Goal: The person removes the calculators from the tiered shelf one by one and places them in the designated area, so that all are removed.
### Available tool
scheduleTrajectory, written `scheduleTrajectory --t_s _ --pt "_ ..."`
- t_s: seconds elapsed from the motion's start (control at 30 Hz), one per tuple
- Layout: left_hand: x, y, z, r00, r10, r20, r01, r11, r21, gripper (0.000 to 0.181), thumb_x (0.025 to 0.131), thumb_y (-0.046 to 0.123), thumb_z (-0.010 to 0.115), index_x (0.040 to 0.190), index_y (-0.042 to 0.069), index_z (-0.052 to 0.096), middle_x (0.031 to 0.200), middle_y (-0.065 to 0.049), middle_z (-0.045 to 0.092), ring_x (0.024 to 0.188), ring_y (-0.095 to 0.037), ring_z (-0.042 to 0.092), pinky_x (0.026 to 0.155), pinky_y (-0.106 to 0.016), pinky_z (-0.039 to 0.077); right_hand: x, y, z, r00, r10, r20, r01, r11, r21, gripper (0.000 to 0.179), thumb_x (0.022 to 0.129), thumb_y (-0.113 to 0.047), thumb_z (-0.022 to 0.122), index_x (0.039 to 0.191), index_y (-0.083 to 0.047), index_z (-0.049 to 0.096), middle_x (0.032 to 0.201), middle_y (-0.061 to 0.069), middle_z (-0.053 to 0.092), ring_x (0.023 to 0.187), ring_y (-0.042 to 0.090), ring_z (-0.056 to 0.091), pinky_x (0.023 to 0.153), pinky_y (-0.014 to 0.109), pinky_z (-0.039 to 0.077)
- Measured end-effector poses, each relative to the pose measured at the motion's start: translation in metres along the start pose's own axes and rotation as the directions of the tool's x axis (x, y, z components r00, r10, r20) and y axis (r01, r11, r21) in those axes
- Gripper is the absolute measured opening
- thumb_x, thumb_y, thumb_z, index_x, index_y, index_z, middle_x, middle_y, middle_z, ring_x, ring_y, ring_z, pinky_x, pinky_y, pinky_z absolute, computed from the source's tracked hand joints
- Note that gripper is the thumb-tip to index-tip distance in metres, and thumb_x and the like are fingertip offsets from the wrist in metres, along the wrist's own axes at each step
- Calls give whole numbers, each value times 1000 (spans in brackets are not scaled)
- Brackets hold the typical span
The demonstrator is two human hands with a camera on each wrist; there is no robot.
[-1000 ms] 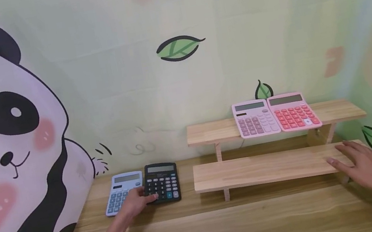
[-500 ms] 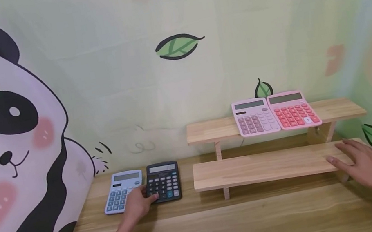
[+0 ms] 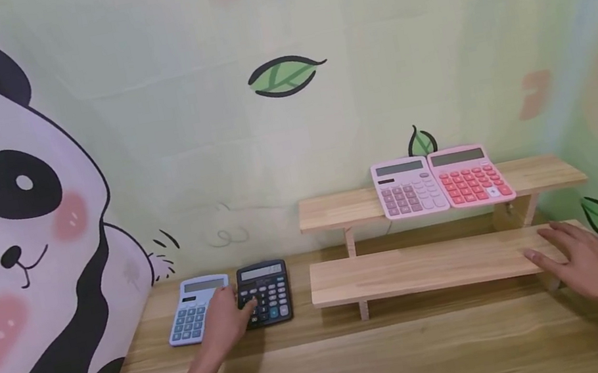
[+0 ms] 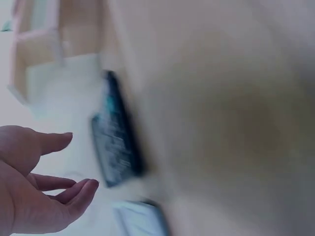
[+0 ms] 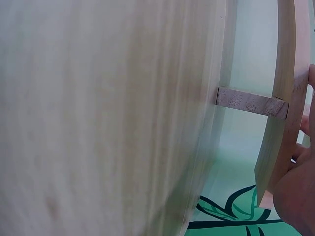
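My left hand [image 3: 225, 319] hovers by the left edge of a black calculator [image 3: 275, 294], which lies flat on the table. The left wrist view shows the thumb and loosely bent fingers apart from the calculator, with nothing between them. Just left of it lies a light blue calculator [image 3: 186, 320], partly covered by that hand in the head view. My right hand [image 3: 583, 263] rests on the right end of the lower board [image 3: 410, 270] of a two-step wooden shelf, fingers spread. On the upper board [image 3: 333, 210], a pale pink calculator [image 3: 410, 188] and a pink one with red keys [image 3: 471, 177] lean side by side.
The wooden table [image 3: 367, 368] reaches forward to a fabric backdrop [image 3: 193, 132] printed with a panda and leaves. A shelf leg [image 5: 251, 102] shows under the board in the right wrist view.
The black calculator shifted slightly right, away from the blue one, then stopped. My left hand has let go of it and lifted. The right hand stays on the lower board.
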State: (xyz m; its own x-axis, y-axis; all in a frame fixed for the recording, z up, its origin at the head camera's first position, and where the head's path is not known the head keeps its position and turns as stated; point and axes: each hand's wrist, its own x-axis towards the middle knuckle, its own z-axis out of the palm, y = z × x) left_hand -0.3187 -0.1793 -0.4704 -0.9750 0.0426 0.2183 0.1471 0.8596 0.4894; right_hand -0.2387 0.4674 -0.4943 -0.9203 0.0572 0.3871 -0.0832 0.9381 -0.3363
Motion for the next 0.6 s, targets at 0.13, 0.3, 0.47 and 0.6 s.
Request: scheduleTrajectory --t_s 0.13,0.3,0.47,0.6 --pt "0 38 -13 998 58 -27 -60 996 -63 54 97 27 78 132 -11 62 122 -27 65 113 -40 64 97 -57 55 0 0 -1 1000 0 -1 0 1000 1 75 103 -51 64 141 12 53 147 43 43 130 68 37 100 84 29" --pt "-8 97 -21 992 121 -38 -126 970 -207 62 98 30 78 144 -6 57 135 -24 63 124 -38 63 106 -54 53 -2 0 -1 1000 6 9 -6 1000 6 76 103 -51 64 143 12 52 147 43 42 131 68 36 99 85 28" --pt "-11 149 -12 985 172 31 -139 878 -459 65 99 38 77 147 -1 57 135 -16 66 127 -33 64 108 -47 54 -3 -1 -1 1000 6 12 -6 1000 5 76 103 -51 64 143 12 52 147 43 42 130 68 36 99 85 28" --pt "1 180 3 975 158 155 -20 760 -650 68 99 44 75 150 3 56 135 -9 68 129 -28 64 107 -44 55 0 -3 -3 1000 1 4 -1 1000 3 76 103 -51 64 142 12 53 148 43 42 131 68 37 99 85 29"
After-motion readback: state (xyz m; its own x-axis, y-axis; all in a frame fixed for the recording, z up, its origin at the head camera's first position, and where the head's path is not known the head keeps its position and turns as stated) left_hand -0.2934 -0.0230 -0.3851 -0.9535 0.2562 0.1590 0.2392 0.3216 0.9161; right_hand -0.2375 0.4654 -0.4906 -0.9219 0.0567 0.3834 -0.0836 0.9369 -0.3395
